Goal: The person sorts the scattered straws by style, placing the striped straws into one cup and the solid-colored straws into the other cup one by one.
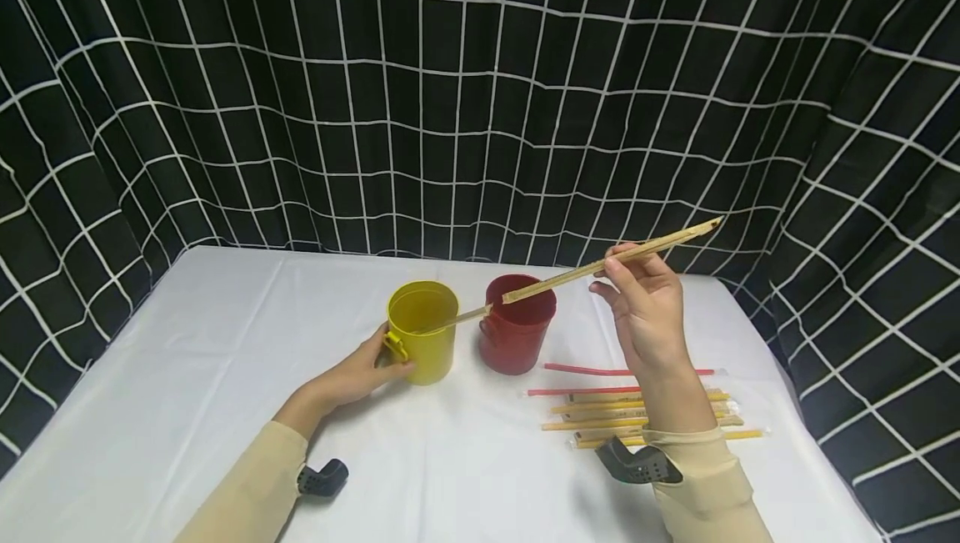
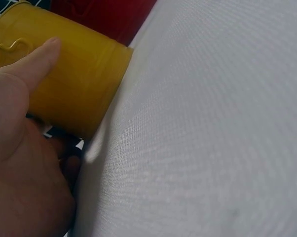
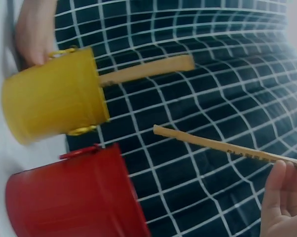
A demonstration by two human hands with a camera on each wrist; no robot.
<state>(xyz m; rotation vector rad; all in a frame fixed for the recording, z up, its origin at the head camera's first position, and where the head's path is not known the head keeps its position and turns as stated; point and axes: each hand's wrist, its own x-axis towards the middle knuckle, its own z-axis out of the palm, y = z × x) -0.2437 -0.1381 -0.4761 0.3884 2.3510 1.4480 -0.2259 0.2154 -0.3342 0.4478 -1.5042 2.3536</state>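
In beige sleeves (image 1: pixel 243 489), gripped yellow pail (image 1: pixel 438 355) with left hand (image 1: pixel 360 376) toward far edge of table (image 1: pixel 390 476), with leaning stick (image 1: pixel 471 314) inside; pinched second stick (image 1: pixel 570 278) in right hand (image 1: pixel 648 301), tilted above red pail (image 1: pixel 513 347) alongside; displayed straws (image 1: pixel 588 370) and further sticks (image 1: pixel 592 415) toward right edge.
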